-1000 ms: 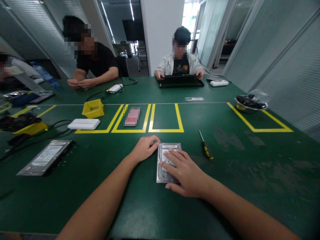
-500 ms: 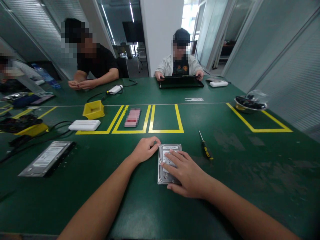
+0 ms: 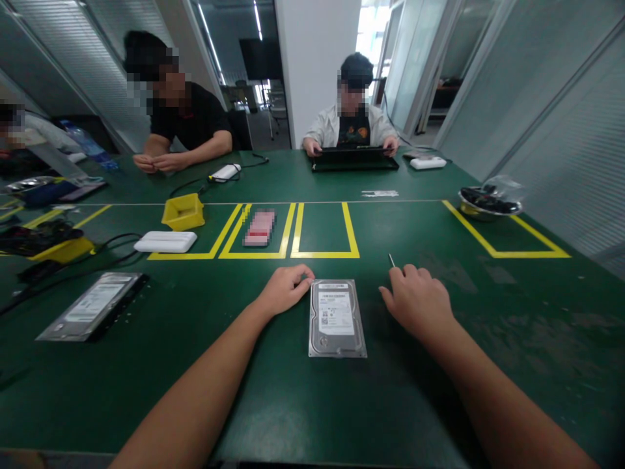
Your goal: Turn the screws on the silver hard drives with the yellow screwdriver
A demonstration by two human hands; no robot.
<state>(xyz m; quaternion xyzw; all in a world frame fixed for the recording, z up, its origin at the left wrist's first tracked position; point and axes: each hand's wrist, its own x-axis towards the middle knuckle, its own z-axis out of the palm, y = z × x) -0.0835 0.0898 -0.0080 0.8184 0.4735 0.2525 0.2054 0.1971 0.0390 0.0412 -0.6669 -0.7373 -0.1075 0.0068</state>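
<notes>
A silver hard drive point(image 3: 336, 318) with a white label lies flat on the green table in front of me. The curled thumb and fingers of my left hand point(image 3: 289, 288) pinch at its far left corner. To the right of the drive, my right hand point(image 3: 422, 299) reaches over a screwdriver point(image 3: 391, 260), its thumb apart from its bent fingers. Only the screwdriver's thin metal tip shows; its handle is hidden under that hand, and whether the fingers touch it I cannot tell.
Another hard drive point(image 3: 100, 303) lies at the left near a white power strip point(image 3: 166, 241) and a yellow bin point(image 3: 183, 212). Yellow tape point(image 3: 327, 255) marks areas beyond my hands. A bowl of dark parts point(image 3: 491, 202) stands at far right. Co-workers sit across, one holding a black panel point(image 3: 355, 160).
My right hand has lifted off the hard drive and moved right, over the screwdriver, uncovering the drive's label. My left hand has stayed at the drive's corner.
</notes>
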